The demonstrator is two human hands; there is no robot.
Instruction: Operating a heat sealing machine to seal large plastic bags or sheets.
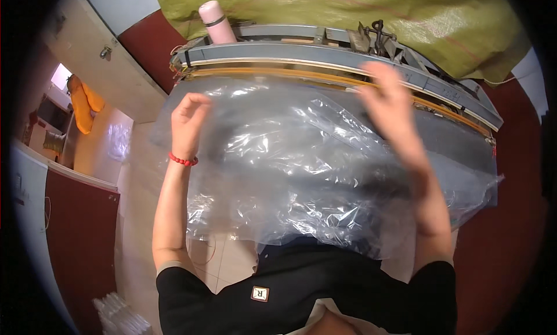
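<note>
A wide clear plastic sheet [272,140], crumpled and shiny, spreads over a dark worktop and hangs down at my waist. Over its left part is my left hand [190,117], closed with the fingers curled toward the thumb; whether film is pinched there is hidden. My right hand [386,97], smeared by motion, is raised over the far right of the sheet, its thumb and fingers apart and nothing visible in them. It is nearest to the long metal bar of a frame [261,53] with yellowish strips along its front.
A pink bottle [217,22] stands behind the bar at the left, and a dark metal clamp [378,38] sits on the right. Green woven sheeting [348,7] covers the back. A door [104,56] stands ajar on the left. Bundled clear plastic [120,314] lies at lower left.
</note>
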